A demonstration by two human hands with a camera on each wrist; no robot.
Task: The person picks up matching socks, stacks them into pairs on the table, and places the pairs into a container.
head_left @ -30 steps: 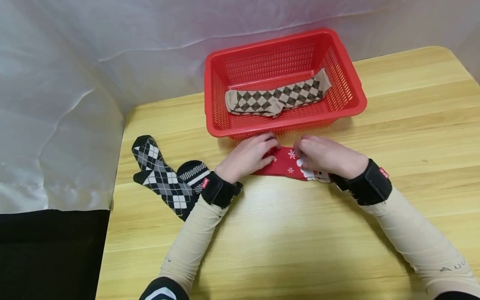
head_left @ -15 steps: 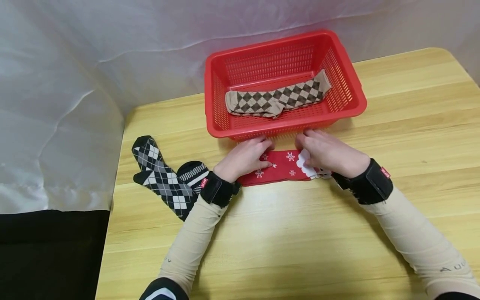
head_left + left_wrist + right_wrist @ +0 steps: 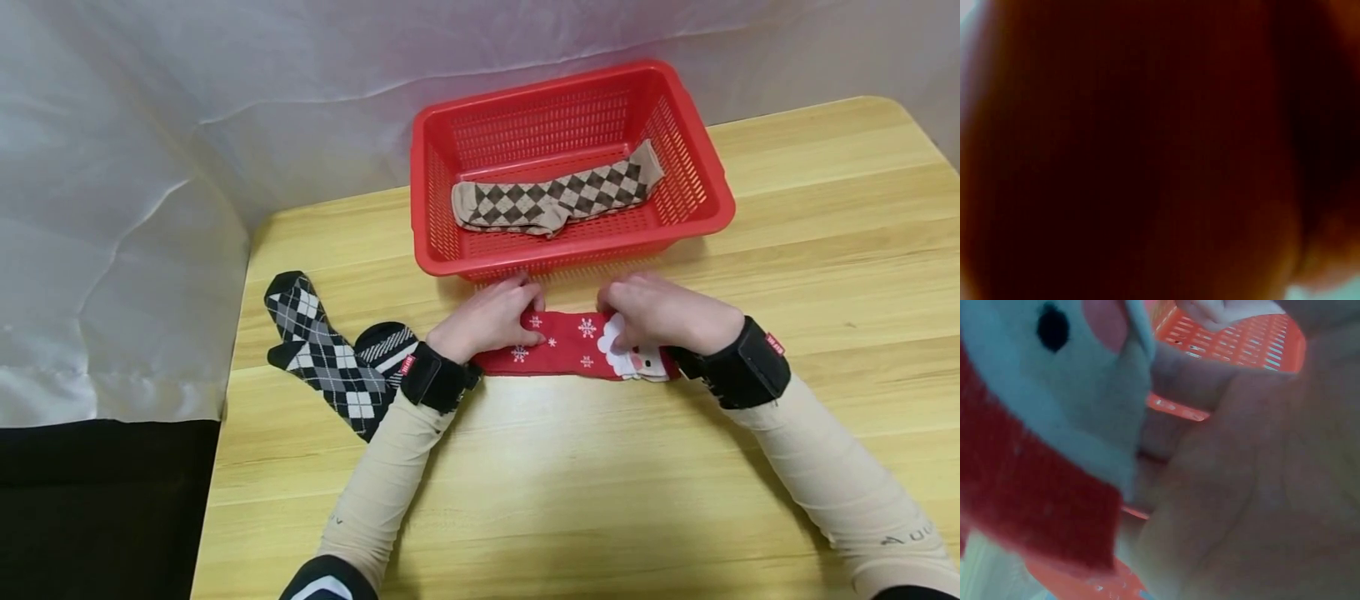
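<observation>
We have the wooden tabletop [image 3: 570, 467] under both our hands. Just past our fingers sits the red basket [image 3: 705, 179], with one brown checked sock [image 3: 551, 198] lying flat inside. The red Santa sock [image 3: 573, 343] lies between our hands. Our left hand [image 3: 491, 318] pinches one end and our right hand [image 3: 663, 312] grips the Santa end. We should pull gently and evenly, so the sock stays flat. Beside our left wrist lie black checked socks [image 3: 322, 354].

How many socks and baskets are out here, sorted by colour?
Red Christmas sock, under both hands: 1
Tan argyle sock, in the basket: 1
Black argyle sock: 1
Black striped sock: 1
Red basket: 1
Total: 5
</observation>
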